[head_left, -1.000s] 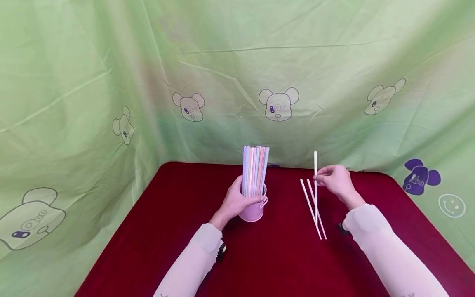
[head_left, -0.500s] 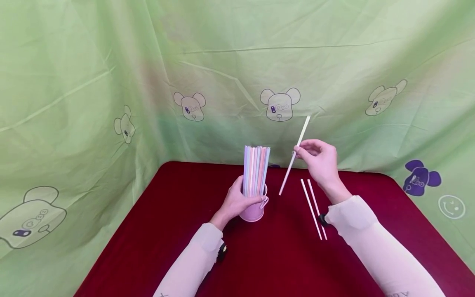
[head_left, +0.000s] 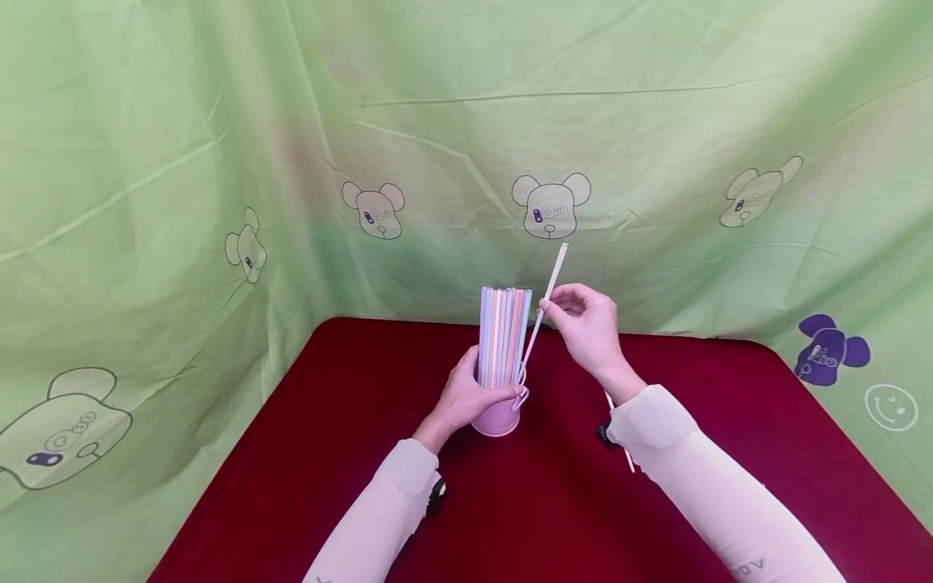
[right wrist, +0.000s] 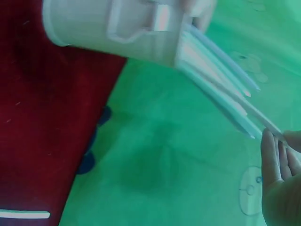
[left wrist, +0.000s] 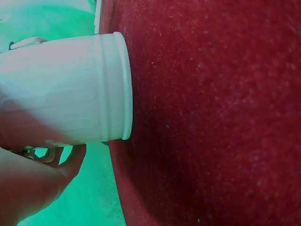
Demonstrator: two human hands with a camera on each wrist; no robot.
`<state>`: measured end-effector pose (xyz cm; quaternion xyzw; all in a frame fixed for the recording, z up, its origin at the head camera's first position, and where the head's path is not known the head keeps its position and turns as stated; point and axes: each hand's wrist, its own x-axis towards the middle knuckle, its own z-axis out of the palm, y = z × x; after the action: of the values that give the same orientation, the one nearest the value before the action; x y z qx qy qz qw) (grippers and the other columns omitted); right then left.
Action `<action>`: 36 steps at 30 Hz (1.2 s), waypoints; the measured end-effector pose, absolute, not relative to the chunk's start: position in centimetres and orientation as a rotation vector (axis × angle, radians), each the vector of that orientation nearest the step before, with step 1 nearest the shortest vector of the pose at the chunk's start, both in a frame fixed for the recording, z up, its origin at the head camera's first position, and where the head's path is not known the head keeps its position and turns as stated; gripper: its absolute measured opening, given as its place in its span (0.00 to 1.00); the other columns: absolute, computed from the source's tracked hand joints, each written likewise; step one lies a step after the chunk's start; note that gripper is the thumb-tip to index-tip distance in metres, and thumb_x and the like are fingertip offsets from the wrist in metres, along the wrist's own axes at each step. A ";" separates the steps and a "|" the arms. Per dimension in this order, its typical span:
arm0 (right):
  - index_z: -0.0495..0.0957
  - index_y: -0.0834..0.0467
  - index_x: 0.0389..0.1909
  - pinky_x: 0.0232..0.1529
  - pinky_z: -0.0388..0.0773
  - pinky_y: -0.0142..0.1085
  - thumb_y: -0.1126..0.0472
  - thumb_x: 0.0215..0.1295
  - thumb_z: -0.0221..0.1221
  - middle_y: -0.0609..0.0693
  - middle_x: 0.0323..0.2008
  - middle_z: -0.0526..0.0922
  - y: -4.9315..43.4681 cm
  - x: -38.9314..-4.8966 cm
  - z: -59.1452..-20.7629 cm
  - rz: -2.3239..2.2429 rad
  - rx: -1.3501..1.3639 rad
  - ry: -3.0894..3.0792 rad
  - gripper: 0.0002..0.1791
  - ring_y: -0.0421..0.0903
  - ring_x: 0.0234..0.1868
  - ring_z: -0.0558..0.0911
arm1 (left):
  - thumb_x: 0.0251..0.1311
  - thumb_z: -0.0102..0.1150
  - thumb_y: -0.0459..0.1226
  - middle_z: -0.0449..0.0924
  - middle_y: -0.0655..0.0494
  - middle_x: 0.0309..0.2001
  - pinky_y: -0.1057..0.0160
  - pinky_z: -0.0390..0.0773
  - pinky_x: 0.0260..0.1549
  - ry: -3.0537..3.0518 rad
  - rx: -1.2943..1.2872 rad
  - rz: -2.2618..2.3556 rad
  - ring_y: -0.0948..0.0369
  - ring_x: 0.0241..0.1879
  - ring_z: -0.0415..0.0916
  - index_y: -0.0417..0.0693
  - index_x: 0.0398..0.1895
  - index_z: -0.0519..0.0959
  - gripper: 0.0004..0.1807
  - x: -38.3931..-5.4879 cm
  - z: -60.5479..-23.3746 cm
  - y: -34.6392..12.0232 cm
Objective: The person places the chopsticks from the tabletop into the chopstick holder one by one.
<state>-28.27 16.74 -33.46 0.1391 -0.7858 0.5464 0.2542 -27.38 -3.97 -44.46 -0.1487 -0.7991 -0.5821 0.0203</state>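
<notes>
My left hand (head_left: 466, 393) grips a small pink pail (head_left: 497, 419) that stands upright on the table, its thumb across the side by the little handle. A bundle of pastel drinking straws (head_left: 503, 336) rises out of the pail. Between thumb and fingertips, my right hand (head_left: 586, 328) pinches a white straw (head_left: 556, 271) just right of the bundle. This straw slants down to the left, its lower end at the pail's rim. The left wrist view shows the pail's ribbed side and base (left wrist: 66, 89). In the right wrist view the held straw runs alongside the bundle.
On the red-covered table (head_left: 379, 364), a loose white straw (head_left: 631, 463) lies partly hidden under my right forearm; in the right wrist view, a white straw end (right wrist: 23, 214) shows on the cloth. Green cloth (head_left: 452, 121) with bear-head prints hangs behind and left.
My right hand has lifted a white straw off the table and carried it left to the pail, tilting it on the way. The left hand and pail have stayed in place.
</notes>
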 end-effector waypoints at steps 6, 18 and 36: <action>0.85 0.67 0.38 0.36 0.83 0.26 0.69 0.62 0.69 0.58 0.32 0.87 15.7 -28.3 -35.9 1.304 0.428 -2.300 0.06 0.48 0.32 0.88 | 0.44 0.82 0.49 0.78 0.54 0.58 0.53 0.77 0.57 -2.470 -0.459 -1.810 0.58 0.54 0.78 0.50 0.69 0.69 0.48 -27.4 -44.5 -3.8; 0.85 0.63 0.35 0.37 0.83 0.37 0.67 0.61 0.70 0.53 0.31 0.88 15.3 -28.2 -38.7 1.186 0.419 -2.522 0.05 0.47 0.32 0.87 | 0.44 0.81 0.50 0.78 0.54 0.56 0.54 0.78 0.54 -2.477 -0.459 -1.805 0.58 0.51 0.79 0.50 0.68 0.69 0.47 -27.3 -44.5 -3.8; 0.84 0.65 0.42 0.43 0.82 0.44 0.63 0.64 0.68 0.57 0.37 0.89 20.1 -28.8 -37.4 1.060 0.360 -2.651 0.10 0.53 0.39 0.88 | 0.44 0.82 0.49 0.78 0.54 0.57 0.53 0.78 0.56 -2.491 -0.438 -1.788 0.58 0.53 0.79 0.51 0.69 0.68 0.48 -27.4 -44.5 -4.0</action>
<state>-28.83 20.06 -37.41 0.1242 -0.9132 0.3652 0.1318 -27.45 -3.96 -44.53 -0.1413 -0.8040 -0.5772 0.0219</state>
